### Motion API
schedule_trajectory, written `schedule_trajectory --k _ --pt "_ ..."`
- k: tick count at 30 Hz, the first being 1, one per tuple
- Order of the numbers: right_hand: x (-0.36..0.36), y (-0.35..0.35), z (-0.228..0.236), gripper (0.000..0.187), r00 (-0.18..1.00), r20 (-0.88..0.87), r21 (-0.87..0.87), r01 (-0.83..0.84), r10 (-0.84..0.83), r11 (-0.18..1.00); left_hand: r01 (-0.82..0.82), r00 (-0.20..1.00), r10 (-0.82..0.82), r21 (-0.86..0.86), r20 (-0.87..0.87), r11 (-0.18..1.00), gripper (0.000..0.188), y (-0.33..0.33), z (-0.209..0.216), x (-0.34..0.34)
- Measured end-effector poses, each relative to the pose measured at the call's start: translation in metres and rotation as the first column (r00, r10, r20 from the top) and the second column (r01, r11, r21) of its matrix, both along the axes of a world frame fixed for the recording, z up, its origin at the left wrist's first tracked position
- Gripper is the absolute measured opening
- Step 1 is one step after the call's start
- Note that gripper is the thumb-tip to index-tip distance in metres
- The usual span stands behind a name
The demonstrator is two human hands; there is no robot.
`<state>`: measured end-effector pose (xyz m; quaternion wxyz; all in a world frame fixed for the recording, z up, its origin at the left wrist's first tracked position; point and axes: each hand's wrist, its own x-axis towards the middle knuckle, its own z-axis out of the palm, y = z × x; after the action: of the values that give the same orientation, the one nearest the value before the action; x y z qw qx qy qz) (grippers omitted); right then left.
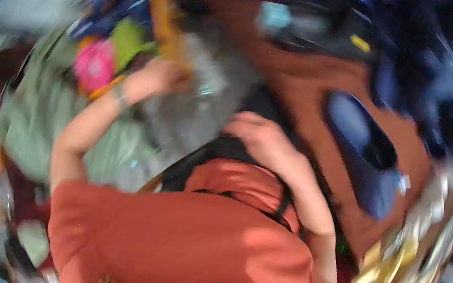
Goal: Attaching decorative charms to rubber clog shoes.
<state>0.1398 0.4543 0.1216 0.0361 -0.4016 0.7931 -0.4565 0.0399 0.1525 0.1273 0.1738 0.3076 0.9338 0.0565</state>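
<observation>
My left hand (166, 78) is at the lower end of a long orange-yellow strip (161, 8), over a grey, sheet-like thing (179, 126). Its fingers are smeared by motion, and whether they grip the strip is unclear. Something clear and shiny (205, 66) lies on the grey thing beside these fingers. My right hand (262, 138) is above my dark-clad lap, near the grey thing's right edge. Its fingers are blurred too, with no held object visible. A bright pink round thing (95, 65) and a lime-green piece (127, 43) lie left of my left hand.
Pale green cloth (32, 126) spreads at the left. On the red-brown surface (305, 74) to the right lies a dark blue shoe (358, 154). Behind it are a black item (329, 31) and dark blue fabric (422, 65). Gold and whitish wrappers (389, 263) pile up at the lower right.
</observation>
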Motion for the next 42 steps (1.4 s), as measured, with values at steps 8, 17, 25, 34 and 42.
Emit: schedule_trajectory --k 8,17,25,34,42 --pt "0.091 0.081 0.062 0.018 0.907 0.252 -0.185 0.387 -0.337 0.903 0.190 0.919 -0.303 0.391 0.252 0.901 0.025 0.199 0.120 0.041" --pt "0.218 0.187 0.101 0.019 0.216 0.474 -0.073 0.976 -0.854 0.207 0.495 0.759 -0.643 0.732 -0.102 0.468 0.028 0.331 0.089 0.046" --pt "0.196 0.289 0.082 0.020 0.019 0.100 0.157 0.987 -0.995 0.034 -0.385 0.007 -0.444 0.413 0.896 0.825 0.030 0.400 0.057 0.053" --pt "0.148 0.366 0.052 0.015 0.049 0.273 0.419 0.893 -0.961 0.165 -0.453 0.192 -0.570 0.587 0.799 0.671 0.026 0.362 0.081 0.041" --pt "0.146 0.366 0.033 0.018 0.005 0.178 0.369 0.927 -0.984 0.072 -0.450 0.369 -0.394 0.532 0.842 0.717 0.024 0.368 0.053 0.062"
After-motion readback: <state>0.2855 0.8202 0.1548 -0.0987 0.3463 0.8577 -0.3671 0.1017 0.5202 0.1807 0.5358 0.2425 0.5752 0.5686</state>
